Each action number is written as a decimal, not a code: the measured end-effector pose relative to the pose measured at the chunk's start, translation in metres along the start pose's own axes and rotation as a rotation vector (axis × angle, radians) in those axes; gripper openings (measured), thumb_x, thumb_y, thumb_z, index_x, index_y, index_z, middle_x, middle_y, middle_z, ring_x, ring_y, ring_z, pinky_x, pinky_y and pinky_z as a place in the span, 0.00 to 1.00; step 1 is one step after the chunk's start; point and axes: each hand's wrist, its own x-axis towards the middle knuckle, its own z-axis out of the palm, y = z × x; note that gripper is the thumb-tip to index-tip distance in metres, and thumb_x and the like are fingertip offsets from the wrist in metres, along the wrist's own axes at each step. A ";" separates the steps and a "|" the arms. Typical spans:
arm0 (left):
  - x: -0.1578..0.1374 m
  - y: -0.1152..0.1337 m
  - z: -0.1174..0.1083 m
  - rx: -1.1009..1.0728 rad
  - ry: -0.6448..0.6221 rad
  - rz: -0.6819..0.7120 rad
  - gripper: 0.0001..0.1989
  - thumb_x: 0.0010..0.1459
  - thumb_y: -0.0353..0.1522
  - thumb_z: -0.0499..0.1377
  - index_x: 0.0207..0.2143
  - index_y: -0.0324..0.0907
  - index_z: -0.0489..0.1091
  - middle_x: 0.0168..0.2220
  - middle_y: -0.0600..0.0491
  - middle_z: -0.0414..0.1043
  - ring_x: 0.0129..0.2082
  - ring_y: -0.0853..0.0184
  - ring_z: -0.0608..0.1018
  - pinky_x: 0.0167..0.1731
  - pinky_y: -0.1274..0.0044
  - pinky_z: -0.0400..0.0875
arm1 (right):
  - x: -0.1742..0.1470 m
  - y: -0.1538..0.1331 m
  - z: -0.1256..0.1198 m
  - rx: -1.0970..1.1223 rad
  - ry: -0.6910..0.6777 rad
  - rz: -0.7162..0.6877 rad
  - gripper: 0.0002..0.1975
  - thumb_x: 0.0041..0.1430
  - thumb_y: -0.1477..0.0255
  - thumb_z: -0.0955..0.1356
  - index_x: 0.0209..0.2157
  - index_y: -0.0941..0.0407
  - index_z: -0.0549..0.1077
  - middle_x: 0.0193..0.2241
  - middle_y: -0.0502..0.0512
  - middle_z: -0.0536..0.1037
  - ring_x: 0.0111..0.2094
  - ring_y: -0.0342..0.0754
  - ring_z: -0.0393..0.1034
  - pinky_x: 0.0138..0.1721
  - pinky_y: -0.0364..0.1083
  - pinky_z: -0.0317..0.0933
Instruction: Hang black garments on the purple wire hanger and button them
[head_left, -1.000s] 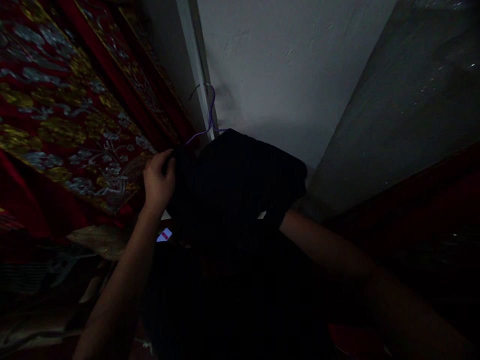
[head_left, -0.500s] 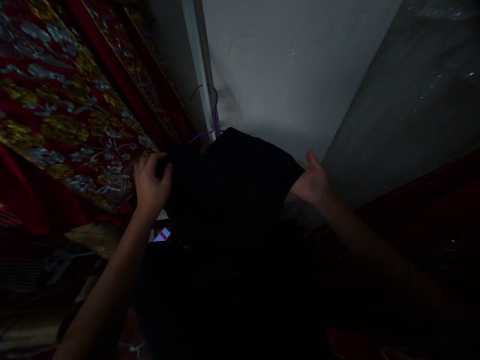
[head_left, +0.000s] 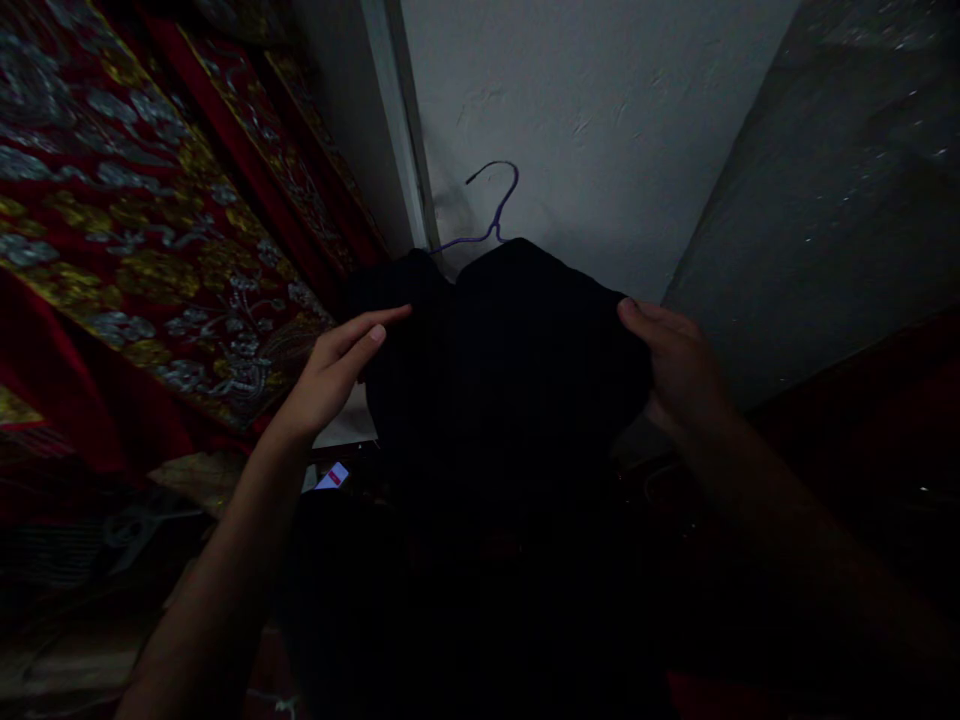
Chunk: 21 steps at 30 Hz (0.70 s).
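A very dark garment [head_left: 517,360], black or navy, hangs in front of me on a thin purple wire hanger [head_left: 514,190]. Only the hanger's hook and part of one shoulder wire show above the cloth. My left hand [head_left: 330,375] lies against the garment's left side, index finger and thumb stretched out and slightly apart. At the opposite shoulder, my right hand [head_left: 679,360] grips the cloth edge, thumb in front and fingers behind. Folds and the garment's lower part are lost in the dark.
Red fabric with gold and silver embroidery [head_left: 157,270] hangs at the left. Behind the garment is a pale wall [head_left: 585,110] with a vertical strip [head_left: 397,110]. Clear plastic sheeting [head_left: 847,200] covers the right side. A lit phone screen [head_left: 334,476] shows lower left.
The hanger hook has shifted right and turned into fuller view. My left hand has moved right, its fingers straightening. My right hand has moved right and closed on the garment's shoulder.
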 end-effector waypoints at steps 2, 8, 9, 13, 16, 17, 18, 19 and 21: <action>-0.009 0.013 0.000 -0.229 -0.096 -0.065 0.26 0.66 0.49 0.54 0.58 0.44 0.73 0.57 0.45 0.75 0.56 0.52 0.77 0.57 0.60 0.72 | -0.026 -0.001 0.004 -0.094 -0.043 -0.075 0.14 0.62 0.55 0.67 0.41 0.48 0.77 0.33 0.55 0.80 0.35 0.54 0.76 0.32 0.51 0.70; -0.031 0.046 0.006 -0.549 -0.134 -0.364 0.26 0.63 0.48 0.57 0.53 0.40 0.73 0.46 0.43 0.79 0.50 0.52 0.81 0.49 0.61 0.77 | -0.089 -0.018 0.041 -0.414 -1.006 -0.253 0.25 0.57 0.56 0.74 0.55 0.47 0.72 0.40 0.52 0.81 0.36 0.51 0.77 0.34 0.48 0.69; -0.037 0.048 0.006 -0.562 -0.158 -0.398 0.23 0.62 0.46 0.58 0.52 0.40 0.74 0.41 0.44 0.79 0.46 0.53 0.82 0.46 0.62 0.78 | -0.090 -0.018 0.048 -0.411 -1.112 -0.278 0.27 0.57 0.56 0.74 0.56 0.47 0.72 0.44 0.52 0.81 0.40 0.51 0.78 0.39 0.48 0.70; -0.068 0.050 -0.011 -0.474 -0.373 -0.476 0.17 0.59 0.45 0.63 0.46 0.46 0.76 0.23 0.54 0.69 0.25 0.63 0.76 0.27 0.71 0.74 | -0.058 0.003 0.062 -0.337 -1.029 -0.482 0.16 0.65 0.61 0.70 0.53 0.47 0.74 0.49 0.54 0.79 0.50 0.50 0.75 0.52 0.50 0.67; -0.087 0.052 -0.035 -0.363 -0.450 -0.496 0.13 0.58 0.44 0.64 0.40 0.48 0.78 0.23 0.53 0.70 0.21 0.66 0.71 0.20 0.75 0.68 | -0.015 0.031 0.062 -0.345 -0.567 -0.604 0.15 0.64 0.65 0.69 0.52 0.50 0.74 0.51 0.58 0.76 0.55 0.53 0.70 0.58 0.54 0.63; -0.090 0.051 -0.044 -0.320 -0.445 -0.472 0.12 0.58 0.45 0.63 0.39 0.48 0.79 0.24 0.52 0.71 0.21 0.66 0.71 0.21 0.75 0.68 | -0.002 0.040 0.060 -0.365 -0.534 -0.579 0.17 0.62 0.64 0.70 0.52 0.51 0.75 0.53 0.60 0.75 0.57 0.55 0.68 0.59 0.56 0.61; -0.091 0.050 -0.052 -0.262 -0.432 -0.435 0.12 0.59 0.45 0.62 0.37 0.48 0.79 0.25 0.52 0.73 0.23 0.64 0.73 0.22 0.74 0.69 | 0.008 0.048 0.059 -0.374 -0.564 -0.505 0.16 0.61 0.61 0.71 0.49 0.53 0.76 0.51 0.60 0.77 0.55 0.56 0.69 0.57 0.56 0.62; -0.090 0.046 -0.058 -0.191 -0.401 -0.389 0.13 0.60 0.46 0.61 0.34 0.48 0.78 0.25 0.51 0.73 0.24 0.63 0.73 0.23 0.74 0.71 | 0.016 0.055 0.058 -0.381 -0.644 -0.398 0.16 0.60 0.58 0.71 0.43 0.54 0.78 0.45 0.59 0.79 0.50 0.55 0.72 0.52 0.55 0.65; -0.084 0.032 -0.068 -0.035 -0.307 -0.290 0.16 0.61 0.47 0.59 0.28 0.47 0.76 0.24 0.51 0.73 0.26 0.62 0.75 0.26 0.73 0.72 | 0.021 0.064 0.058 -0.347 -0.818 -0.136 0.22 0.58 0.51 0.70 0.30 0.56 0.77 0.30 0.54 0.78 0.34 0.50 0.73 0.38 0.49 0.66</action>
